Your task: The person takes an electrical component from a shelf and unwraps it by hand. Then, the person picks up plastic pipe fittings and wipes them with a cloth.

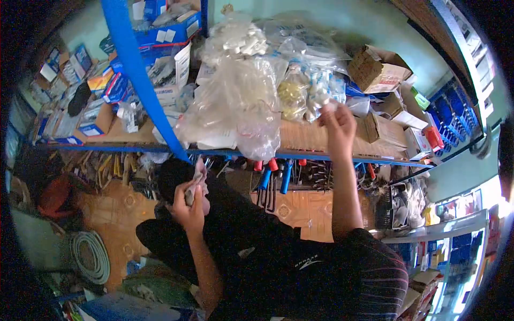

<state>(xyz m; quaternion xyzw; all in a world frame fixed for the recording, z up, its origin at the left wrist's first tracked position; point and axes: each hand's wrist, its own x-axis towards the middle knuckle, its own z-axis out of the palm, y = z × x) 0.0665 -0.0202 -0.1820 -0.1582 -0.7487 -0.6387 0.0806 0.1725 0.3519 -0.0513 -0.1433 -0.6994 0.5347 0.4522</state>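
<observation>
My left hand (188, 209) is low in front of the shelf, fingers wrapped round a crumpled pinkish-grey cloth (199, 183). My right hand (338, 124) reaches up to the shelf with fingertips drawn together. It is at the bag of white pieces (320, 88), which look like plastic fittings. Whether a piece or the plastic is between those fingers is hidden. Left of that bag sits a clear bag of yellowish items (293, 92). Further left, a big heap of clear plastic bags (235, 88) droops over the shelf's front edge.
A blue upright post (140, 69) crosses in front of the shelf (305, 140). Open cardboard boxes (379, 69) stand at the right, blue boxes (171, 33) at the left. Tools with red and blue handles (286, 176) hang below. A coiled grey hose (90, 257) lies on the tiled floor.
</observation>
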